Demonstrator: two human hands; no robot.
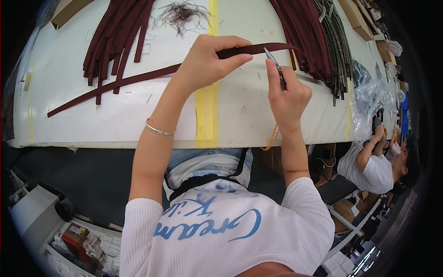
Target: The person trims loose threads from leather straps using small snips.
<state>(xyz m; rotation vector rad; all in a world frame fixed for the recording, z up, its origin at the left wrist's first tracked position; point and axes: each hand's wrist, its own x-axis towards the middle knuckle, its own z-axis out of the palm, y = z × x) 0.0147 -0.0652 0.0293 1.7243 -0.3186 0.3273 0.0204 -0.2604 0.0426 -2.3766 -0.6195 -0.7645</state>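
Note:
Above the table, my left hand (210, 62) pinches a long maroon fabric strip (115, 84) between thumb and fingers. One length of the strip trails down to the left across the white surface; its other end reaches right, toward a hanging bundle. In my right hand (290, 99) is a pair of small pointed thread snips (277, 67), gripped by thumb and curled fingers. The tips of the snips meet the strip just right of my left fingertips. Whether the blades are apart cannot be made out.
Maroon strips (113, 34) lie bundled at the far left, and more maroon strips (307, 34) with black ones (340, 55) lie at the right. Between them sits a tangle of loose thread (182, 16). Clear plastic (367, 94) and a seated co-worker (369, 166) are farther right.

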